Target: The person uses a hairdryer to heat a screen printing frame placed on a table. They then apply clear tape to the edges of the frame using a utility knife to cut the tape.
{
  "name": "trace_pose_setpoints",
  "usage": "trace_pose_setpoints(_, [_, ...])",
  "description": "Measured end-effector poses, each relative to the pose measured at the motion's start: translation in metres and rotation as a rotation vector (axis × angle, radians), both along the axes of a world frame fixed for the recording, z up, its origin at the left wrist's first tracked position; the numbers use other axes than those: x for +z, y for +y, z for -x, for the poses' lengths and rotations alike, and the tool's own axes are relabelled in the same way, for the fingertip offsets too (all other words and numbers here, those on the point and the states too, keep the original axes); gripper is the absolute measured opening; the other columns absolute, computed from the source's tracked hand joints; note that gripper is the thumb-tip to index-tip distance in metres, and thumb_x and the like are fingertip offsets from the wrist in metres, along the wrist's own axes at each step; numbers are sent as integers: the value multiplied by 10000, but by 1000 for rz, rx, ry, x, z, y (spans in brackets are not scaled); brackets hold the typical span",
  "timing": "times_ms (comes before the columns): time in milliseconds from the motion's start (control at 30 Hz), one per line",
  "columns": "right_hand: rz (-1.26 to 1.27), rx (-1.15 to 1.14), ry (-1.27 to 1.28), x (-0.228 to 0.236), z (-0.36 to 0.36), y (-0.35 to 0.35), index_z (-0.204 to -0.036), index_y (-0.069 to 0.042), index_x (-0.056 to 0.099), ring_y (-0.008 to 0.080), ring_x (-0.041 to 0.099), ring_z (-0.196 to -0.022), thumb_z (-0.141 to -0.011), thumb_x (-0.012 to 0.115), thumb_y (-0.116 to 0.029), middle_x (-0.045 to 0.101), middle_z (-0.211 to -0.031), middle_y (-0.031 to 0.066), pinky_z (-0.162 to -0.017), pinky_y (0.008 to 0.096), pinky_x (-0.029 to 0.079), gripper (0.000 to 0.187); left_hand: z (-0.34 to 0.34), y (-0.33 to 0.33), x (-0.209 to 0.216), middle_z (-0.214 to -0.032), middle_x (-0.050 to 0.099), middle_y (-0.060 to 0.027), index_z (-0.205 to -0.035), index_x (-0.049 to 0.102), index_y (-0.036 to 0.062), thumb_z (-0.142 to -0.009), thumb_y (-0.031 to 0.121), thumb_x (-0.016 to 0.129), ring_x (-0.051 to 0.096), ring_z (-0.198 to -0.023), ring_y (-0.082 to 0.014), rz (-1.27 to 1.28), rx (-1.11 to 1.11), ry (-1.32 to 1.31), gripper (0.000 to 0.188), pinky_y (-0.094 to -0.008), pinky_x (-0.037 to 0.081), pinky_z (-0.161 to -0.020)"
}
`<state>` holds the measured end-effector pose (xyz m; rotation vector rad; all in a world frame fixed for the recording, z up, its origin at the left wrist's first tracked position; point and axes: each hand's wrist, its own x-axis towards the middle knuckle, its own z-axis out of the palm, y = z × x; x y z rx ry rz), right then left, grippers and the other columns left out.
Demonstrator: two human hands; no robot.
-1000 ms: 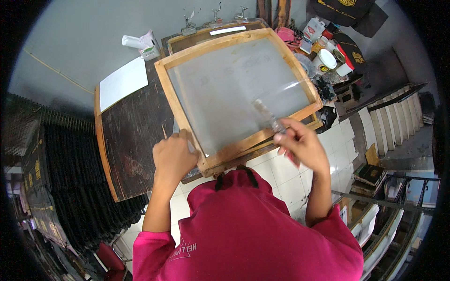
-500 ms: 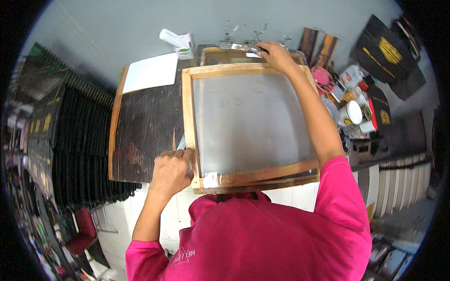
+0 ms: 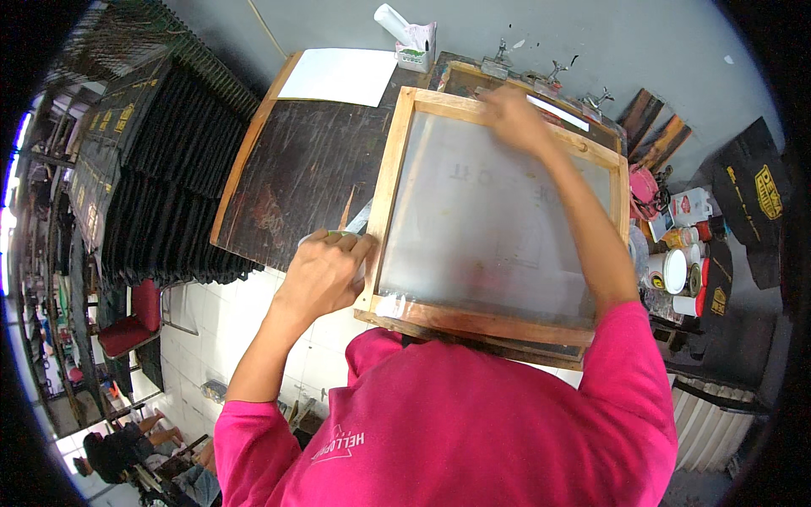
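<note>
A wooden-framed mesh screen (image 3: pixel 498 211) lies over the dark work table, its mesh greyish with faint mirrored marks. My left hand (image 3: pixel 328 269) is closed beside the frame's left rail, its knuckles close to the wood. A pale, translucent piece (image 3: pixel 359 220) pokes out past its fingers; most of it is hidden by the hand. Over the far rail, my right hand (image 3: pixel 513 117) is smeared by motion, so its fingers and anything in them are unclear. Shiny clear film (image 3: pixel 395 306) sits on the near left corner of the frame.
White sheets (image 3: pixel 338 76) lie at the table's far left, near a small box (image 3: pixel 416 52). Metal clamps (image 3: pixel 557 72) line the back edge beside a white strip (image 3: pixel 557 113). Tubs (image 3: pixel 673 270) crowd the right; black fabric (image 3: pixel 169 186) hangs left. People (image 3: pixel 127 448) are at lower left.
The view has swung, shifting the table and screen rightward in the picture. My right hand has come nearer, from beyond the far rail to over it. The left hand stays by the left rail.
</note>
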<state>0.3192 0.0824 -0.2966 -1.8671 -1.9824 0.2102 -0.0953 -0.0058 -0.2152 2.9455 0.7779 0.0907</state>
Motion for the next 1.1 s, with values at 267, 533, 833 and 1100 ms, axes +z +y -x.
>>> trace_pose_setpoints(267, [694, 688, 371, 28, 165, -86, -960, -1, 757, 186, 675, -712, -891, 769, -271, 742, -794, 72, -701, 343, 554, 279, 3, 8, 1, -920, 742, -162, -1130, 667, 6, -685, 98, 743, 741, -891, -312, 55, -41, 50, 461, -411, 570, -846])
trace_pose_setpoints(533, [1022, 689, 595, 67, 134, -92, -909, -4, 742, 119, 632, -675, -863, 788, -144, 720, -773, 39, -630, 306, 511, 154, 30, 42, 4, -1041, 754, -184, -1265, 660, 23, -722, 153, 789, 737, -956, -350, 136, -38, 53, 573, -425, 577, -897])
trace_pose_setpoints(833, [611, 529, 842, 167, 105, -166, -892, -23, 761, 131, 674, -767, -834, 843, -147, 745, -835, 46, -726, 295, 526, 159, 52, 46, -228, -1074, 685, -151, -1481, 495, 33, -859, 286, 781, 660, -1057, -320, -101, 215, -185, 730, -458, 488, -904])
trace_pose_setpoints(1100, [350, 462, 811, 179, 111, -217, -882, -30, 757, 190, 698, -723, -816, 837, -95, 741, -817, 82, -689, 312, 532, 123, 45, 23, -266, -1130, 662, -168, -1448, 523, 36, -993, 322, 624, 589, -1197, -355, -136, 254, -184, 547, -455, 433, -918])
